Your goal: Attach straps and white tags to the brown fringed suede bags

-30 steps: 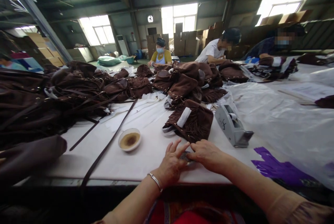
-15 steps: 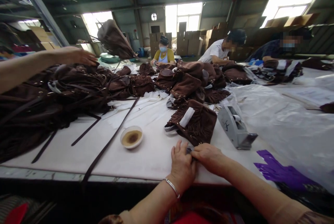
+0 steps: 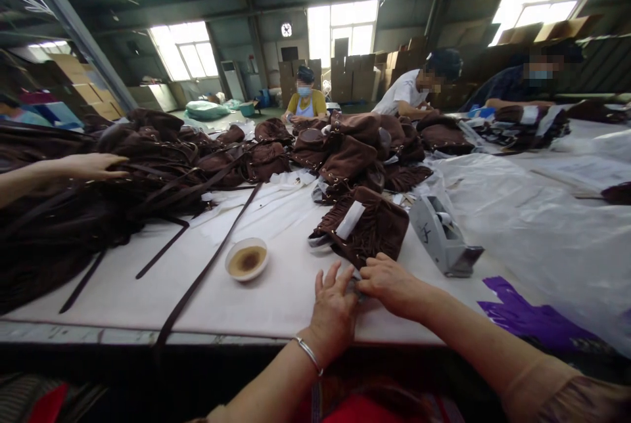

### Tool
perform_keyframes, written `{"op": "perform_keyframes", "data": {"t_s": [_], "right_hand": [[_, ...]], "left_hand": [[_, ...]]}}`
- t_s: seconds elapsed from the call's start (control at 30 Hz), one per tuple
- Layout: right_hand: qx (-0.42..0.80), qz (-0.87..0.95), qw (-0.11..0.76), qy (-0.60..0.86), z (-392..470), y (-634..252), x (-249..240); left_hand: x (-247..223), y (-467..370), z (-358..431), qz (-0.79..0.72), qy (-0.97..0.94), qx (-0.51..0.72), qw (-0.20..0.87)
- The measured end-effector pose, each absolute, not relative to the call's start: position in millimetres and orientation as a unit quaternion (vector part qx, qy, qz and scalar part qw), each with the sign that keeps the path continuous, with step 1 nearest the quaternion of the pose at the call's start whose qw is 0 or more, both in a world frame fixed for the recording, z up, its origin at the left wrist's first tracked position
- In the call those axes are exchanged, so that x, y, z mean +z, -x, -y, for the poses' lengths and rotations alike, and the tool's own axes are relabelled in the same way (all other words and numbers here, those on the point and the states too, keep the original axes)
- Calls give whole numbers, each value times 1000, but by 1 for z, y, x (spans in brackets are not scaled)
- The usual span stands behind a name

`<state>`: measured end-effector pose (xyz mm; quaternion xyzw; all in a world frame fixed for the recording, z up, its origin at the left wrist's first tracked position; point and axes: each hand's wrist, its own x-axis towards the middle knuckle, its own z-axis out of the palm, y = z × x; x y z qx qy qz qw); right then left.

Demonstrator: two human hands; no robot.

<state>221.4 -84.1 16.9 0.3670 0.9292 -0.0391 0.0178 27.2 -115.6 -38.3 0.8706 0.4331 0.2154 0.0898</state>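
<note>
A brown fringed bag [image 3: 387, 222] with a white strip on it lies on the white table just beyond my hands. My left hand [image 3: 335, 305], a silver bangle at its wrist, rests by the bag's near edge with its fingers spread, touching a small greyish piece [image 3: 353, 288]. Against the same piece, my right hand [image 3: 392, 285] has its fingers pinched together. What the pinch holds is mostly hidden by the fingers.
A bowl of brownish liquid [image 3: 246, 259] stands left of my hands, beside a long dark strap [image 3: 210, 265]. To the right are a grey tape dispenser [image 3: 446, 239] and purple plastic [image 3: 535, 321]. Brown bags [image 3: 350, 154] are heaped behind; another person's hand [image 3: 93, 165] reaches in from the left.
My hands have shifted slightly left, and my left fingers are spread wider. At the left, the raised brown bag has come down, and the other person's hand has moved left and lower.
</note>
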Motion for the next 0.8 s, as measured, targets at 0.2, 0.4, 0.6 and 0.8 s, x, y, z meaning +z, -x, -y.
{"op": "perform_keyframes", "data": {"t_s": [0.2, 0.4, 0.6, 0.8], "right_hand": [[-82, -917, 21, -390, 76, -219, 10], [-105, -891, -9, -441, 79, -218, -2], [-101, -860, -172, -469, 90, -227, -14], [-71, -747, -373, -545, 118, -256, -31]], "left_hand": [[-39, -42, 118, -487, -846, 202, 83], [-55, -59, 114, -516, -828, 213, 48], [-59, -56, 108, -484, -828, 282, 38], [-51, -52, 104, -457, -827, 322, 49]]}}
